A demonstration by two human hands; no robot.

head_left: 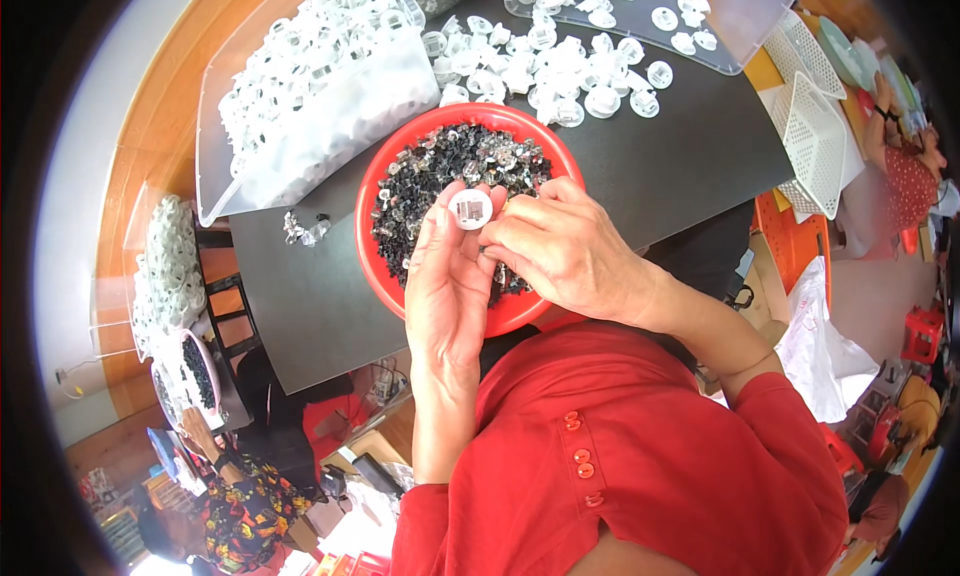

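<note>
A bin (300, 161) and white pieces (603, 101) crowd the red bowl (366, 221); left grip (447, 276) pinches a disc (471, 210), right grip (575, 248) I can't tell.

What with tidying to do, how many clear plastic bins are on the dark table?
2: the upper-left bin and the upper-right bin; others may be hidden.

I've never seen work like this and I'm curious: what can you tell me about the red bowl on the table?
The round, red, plastic-looking bowl has a smooth, shiny rim and stands upright on the dark grey table, close to its near edge. It holds many small black and clear, glossy pieces, mixed together. The person's left hand and right hand are over it, hiding part of its contents and rim; whether either touches the rim, I cannot tell.
</note>
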